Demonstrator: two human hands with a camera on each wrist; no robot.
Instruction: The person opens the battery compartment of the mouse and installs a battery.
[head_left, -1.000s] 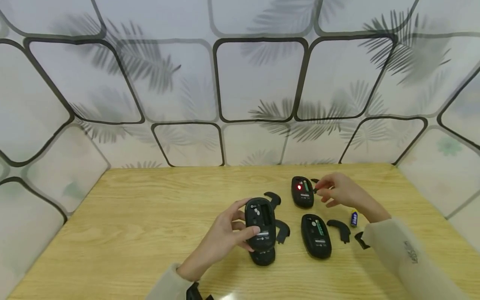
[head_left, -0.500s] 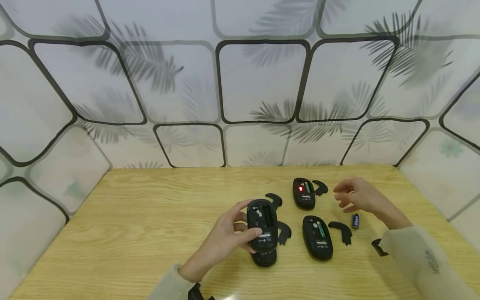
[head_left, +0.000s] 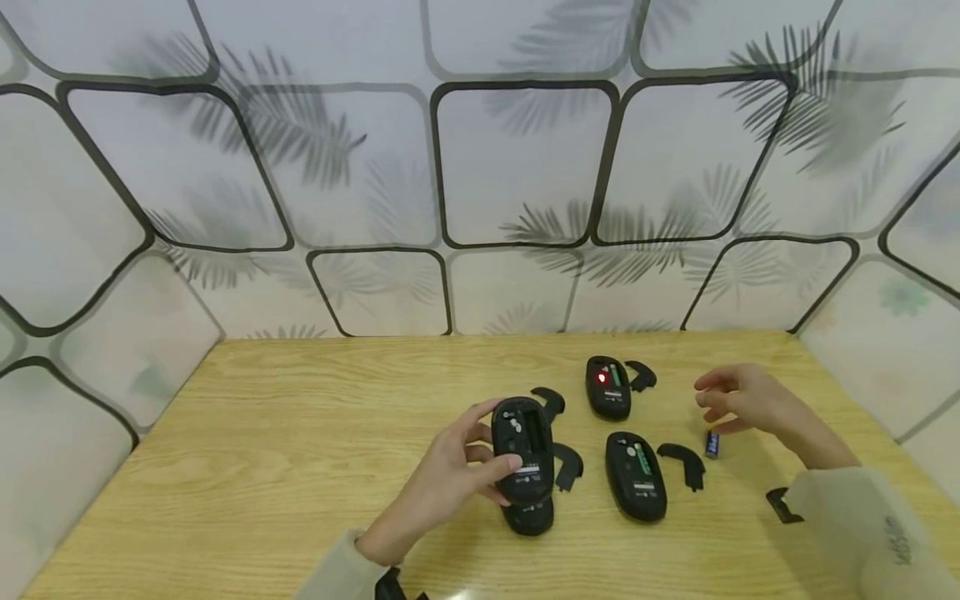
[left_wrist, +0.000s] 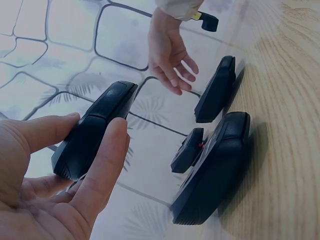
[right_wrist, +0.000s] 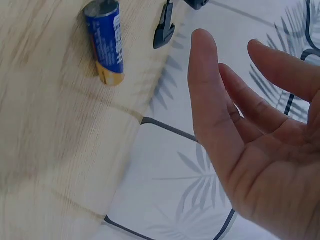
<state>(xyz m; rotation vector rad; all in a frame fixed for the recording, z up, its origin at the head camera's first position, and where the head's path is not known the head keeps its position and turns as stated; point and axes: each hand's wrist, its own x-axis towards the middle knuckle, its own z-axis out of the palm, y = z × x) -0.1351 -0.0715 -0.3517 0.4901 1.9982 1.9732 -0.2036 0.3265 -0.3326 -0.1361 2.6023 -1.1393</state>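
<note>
My left hand point(head_left: 457, 462) holds a black computer mouse point(head_left: 522, 442) underside up, fingers and thumb around its edges. Its battery slot looks bare. Below it, partly hidden, another dark mouse point(head_left: 528, 518) lies on the table. My right hand point(head_left: 757, 404) hovers over the table at the right with relaxed fingers and holds nothing. Just under it lies a blue and yellow battery point(right_wrist: 106, 42), apart from the fingers in the right wrist view. Two more upturned mice stand nearby: one point(head_left: 635, 477) with a green battery inside, and one point(head_left: 608, 388) glowing red.
Curved black battery covers lie about: one point(head_left: 642, 376) beside the glowing mouse, one point(head_left: 683, 465) by the battery, two point(head_left: 551, 403) near the held mouse, and another point(head_left: 783, 506) by the right sleeve. A patterned wall covering point(head_left: 517, 167) rises behind the wooden table point(head_left: 300, 433).
My right hand has drawn back rightward from the battery cover beside the glowing mouse, leaving it on the table, and is now above the blue battery. The left hand stays nearly still.
</note>
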